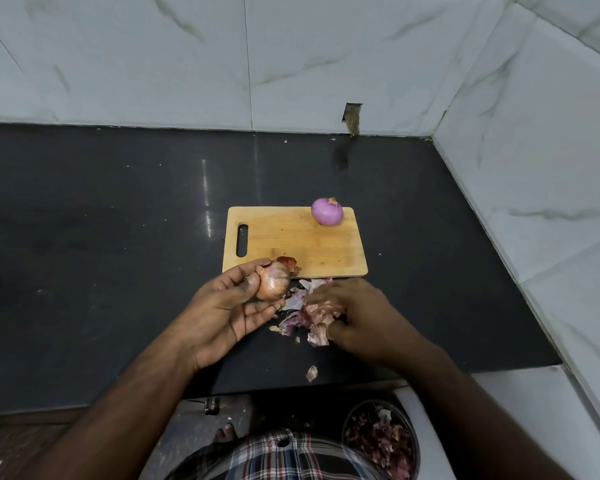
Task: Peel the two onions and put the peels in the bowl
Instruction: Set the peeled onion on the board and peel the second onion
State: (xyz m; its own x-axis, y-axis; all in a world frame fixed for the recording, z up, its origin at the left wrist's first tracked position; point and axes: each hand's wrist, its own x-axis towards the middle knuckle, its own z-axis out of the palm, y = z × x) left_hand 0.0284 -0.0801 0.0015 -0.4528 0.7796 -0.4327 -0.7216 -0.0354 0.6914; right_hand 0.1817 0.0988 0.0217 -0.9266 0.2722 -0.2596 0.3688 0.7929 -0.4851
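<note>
Left hand point(222, 306) grasps the onion point(273, 279); right hand point(354, 313) clutches peels point(312, 315). Peels: light, brittle; gather loosely toward the bowl point(414, 455).

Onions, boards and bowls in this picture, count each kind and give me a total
Onions: 2, a peeled one on the board and one with skin on in the left hand
Cutting boards: 1
Bowls: 1
Total: 4

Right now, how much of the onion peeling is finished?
Done: one peeled onion sits on the cutting board. In hand: the left hand holds the second onion, still skinned; the right hand gathers loose peels. Left: finish peeling and move peels to the bowl.
</note>
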